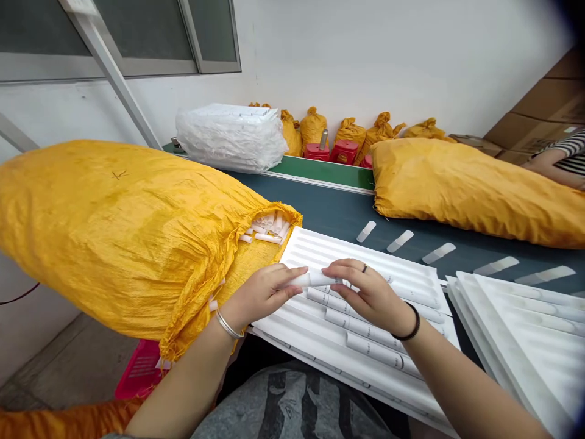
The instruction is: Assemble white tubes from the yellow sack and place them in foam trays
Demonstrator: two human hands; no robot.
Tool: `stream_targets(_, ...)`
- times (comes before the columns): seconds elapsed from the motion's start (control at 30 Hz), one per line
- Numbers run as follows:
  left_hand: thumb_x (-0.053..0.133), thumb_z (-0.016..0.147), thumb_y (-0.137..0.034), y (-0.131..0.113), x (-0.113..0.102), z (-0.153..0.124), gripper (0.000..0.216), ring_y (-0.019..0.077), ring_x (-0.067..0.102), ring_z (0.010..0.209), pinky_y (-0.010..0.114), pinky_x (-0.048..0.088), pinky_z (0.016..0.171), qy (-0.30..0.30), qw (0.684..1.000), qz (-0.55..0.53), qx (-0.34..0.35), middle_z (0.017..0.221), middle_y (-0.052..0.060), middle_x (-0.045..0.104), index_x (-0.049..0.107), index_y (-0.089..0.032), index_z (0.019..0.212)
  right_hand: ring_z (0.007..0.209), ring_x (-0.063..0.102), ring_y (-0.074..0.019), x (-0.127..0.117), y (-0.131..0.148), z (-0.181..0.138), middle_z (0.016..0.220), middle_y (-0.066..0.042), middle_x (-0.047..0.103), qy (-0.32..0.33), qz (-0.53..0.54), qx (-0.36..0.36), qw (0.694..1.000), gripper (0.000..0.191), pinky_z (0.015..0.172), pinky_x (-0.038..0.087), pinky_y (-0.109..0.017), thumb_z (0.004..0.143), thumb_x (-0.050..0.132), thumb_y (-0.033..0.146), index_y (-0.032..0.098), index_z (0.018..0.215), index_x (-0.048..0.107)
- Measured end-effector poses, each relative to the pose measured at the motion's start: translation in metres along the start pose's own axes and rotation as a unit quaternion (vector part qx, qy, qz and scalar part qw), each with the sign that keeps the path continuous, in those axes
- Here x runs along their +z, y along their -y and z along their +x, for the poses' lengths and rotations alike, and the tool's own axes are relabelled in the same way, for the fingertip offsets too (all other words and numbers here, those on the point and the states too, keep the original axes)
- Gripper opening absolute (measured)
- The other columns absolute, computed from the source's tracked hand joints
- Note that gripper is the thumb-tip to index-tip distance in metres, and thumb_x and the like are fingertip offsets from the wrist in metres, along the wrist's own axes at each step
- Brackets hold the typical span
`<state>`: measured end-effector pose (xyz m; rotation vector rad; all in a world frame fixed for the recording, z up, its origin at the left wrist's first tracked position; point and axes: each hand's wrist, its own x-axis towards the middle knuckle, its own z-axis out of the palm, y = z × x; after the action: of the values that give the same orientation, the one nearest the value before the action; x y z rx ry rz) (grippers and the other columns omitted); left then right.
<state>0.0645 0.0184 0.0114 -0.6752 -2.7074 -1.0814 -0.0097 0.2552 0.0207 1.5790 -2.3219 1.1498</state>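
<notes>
In the head view, both my hands grip one white plastic tube [316,278] above a white ridged tray [299,326]. The fingers and thumb of my left hand [267,291] pinch its left end. At the other end, my right hand [368,292] has its fingertips closed around the tube; a dark ring and a black bracelet show on that side. Below my right hand, several white tubes with small black printing, such as one tube [372,349], lie in the tray's grooves. Left of the tray, an open yellow woven sack [137,225] has loose white tube pieces [269,228] at its mouth.
Behind the tray runs a dark conveyor belt [320,198] with several translucent pieces [400,241] in a row. Another yellow sack [466,189] lies across it. More white trays [525,341] are stacked at right. A plastic-wrapped stack [231,137] stands behind. A person's striped sleeve [571,152] shows far right.
</notes>
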Motion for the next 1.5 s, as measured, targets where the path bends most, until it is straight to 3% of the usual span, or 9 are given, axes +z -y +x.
stream_targets(0.1, 0.052, 0.090, -0.035, -0.002, 0.004, -0.001, 0.037, 0.0169, 0.060, 0.089, 0.029, 0.049, 0.080, -0.048, 0.996, 0.062, 0.033, 0.095, 0.007, 0.066, 0.055, -0.016, 0.121, 0.099, 0.058, -0.0186, 0.000, 0.000, -0.003, 0.107, -0.009, 0.061, 0.009, -0.006, 0.014, 1.000, 0.029, 0.086, 0.048, -0.034, 0.091, 0.051, 0.021, 0.022, 0.121, 0.052)
stream_targets(0.23, 0.055, 0.089, -0.030, -0.002, 0.010, -0.005, 0.035, 0.0179, 0.061, 0.087, 0.031, 0.051, 0.078, -0.104, 0.983, 0.130, 0.080, 0.096, 0.008, 0.066, 0.054, -0.013, 0.119, 0.075, 0.059, -0.0158, 0.007, 0.001, -0.002, 0.089, -0.006, 0.064, 0.024, 0.047, 0.132, 0.990, 0.028, 0.069, 0.049, -0.030, 0.093, 0.048, 0.034, 0.020, 0.114, 0.057)
stream_targets(0.47, 0.054, 0.089, -0.024, -0.002, 0.007, -0.011, 0.040, 0.0201, 0.059, 0.083, 0.036, 0.052, 0.073, -0.091, 0.961, 0.235, 0.114, 0.093, 0.008, 0.065, 0.049, -0.013, 0.127, 0.051, 0.049, -0.0103, 0.016, -0.003, 0.001, 0.061, -0.001, 0.057, 0.117, 0.314, 0.322, 0.885, 0.045, 0.048, 0.041, -0.022, 0.093, 0.038, 0.052, 0.013, 0.099, 0.060)
stream_targets(0.6, 0.054, 0.089, -0.028, 0.002, 0.003, -0.013, 0.036, 0.0202, 0.060, 0.084, 0.035, 0.052, 0.074, -0.081, 0.972, 0.214, 0.061, 0.092, 0.007, 0.065, 0.054, -0.015, 0.123, 0.073, 0.057, -0.0143, 0.017, -0.003, -0.001, 0.092, -0.007, 0.063, 0.115, 0.227, 0.236, 0.938, 0.049, 0.065, 0.049, -0.028, 0.091, 0.047, 0.046, 0.017, 0.131, 0.042)
stream_targets(0.73, 0.054, 0.089, -0.029, 0.003, 0.002, -0.013, 0.035, 0.0178, 0.060, 0.091, 0.032, 0.050, 0.083, -0.081, 0.987, 0.133, 0.027, 0.099, 0.008, 0.065, 0.055, -0.014, 0.121, 0.085, 0.058, -0.0161, 0.019, -0.003, 0.000, 0.106, -0.008, 0.062, 0.050, 0.045, 0.114, 0.991, 0.035, 0.078, 0.048, -0.032, 0.090, 0.052, 0.029, 0.021, 0.125, 0.048)
stream_targets(0.93, 0.053, 0.089, -0.023, 0.002, -0.006, -0.012, 0.034, 0.0160, 0.058, 0.096, 0.028, 0.047, 0.087, -0.080, 0.993, 0.084, 0.025, 0.103, 0.009, 0.064, 0.055, -0.013, 0.122, 0.073, 0.058, -0.0125, 0.015, -0.005, 0.011, 0.101, -0.007, 0.065, 0.059, 0.030, 0.097, 0.993, 0.029, 0.069, 0.047, -0.026, 0.090, 0.052, 0.028, 0.020, 0.119, 0.053)
stream_targets(1.27, 0.049, 0.091, -0.027, 0.007, -0.011, -0.009, 0.040, 0.0201, 0.057, 0.094, 0.034, 0.048, 0.084, -0.031, 0.994, 0.100, 0.038, 0.103, 0.010, 0.062, 0.049, -0.013, 0.129, 0.056, 0.048, -0.0098, 0.020, 0.001, 0.025, 0.065, 0.001, 0.054, 0.127, 0.176, 0.226, 0.950, 0.031, 0.051, 0.040, -0.021, 0.092, 0.047, 0.039, 0.017, 0.112, 0.058)
stream_targets(1.43, 0.045, 0.093, -0.028, 0.010, -0.017, -0.012, 0.061, 0.0200, 0.057, 0.096, 0.035, 0.049, 0.083, 0.001, 1.000, 0.007, -0.013, 0.107, 0.010, 0.060, 0.017, -0.019, 0.146, 0.086, 0.057, -0.0170, 0.014, 0.013, 0.035, 0.099, -0.010, 0.062, 0.116, 0.029, 0.100, 0.988, 0.034, 0.079, 0.048, -0.031, 0.092, 0.048, 0.029, 0.015, 0.123, 0.052)
stream_targets(1.5, 0.043, 0.092, -0.025, 0.009, -0.020, -0.015, 0.066, 0.0172, 0.058, 0.091, 0.033, 0.049, 0.083, 0.012, 0.998, -0.052, -0.021, 0.104, 0.007, 0.059, 0.008, -0.022, 0.147, 0.088, 0.057, -0.0185, 0.015, 0.021, 0.038, 0.098, -0.011, 0.062, 0.118, -0.018, 0.039, 0.992, 0.033, 0.081, 0.047, -0.032, 0.093, 0.046, 0.027, 0.013, 0.122, 0.052)
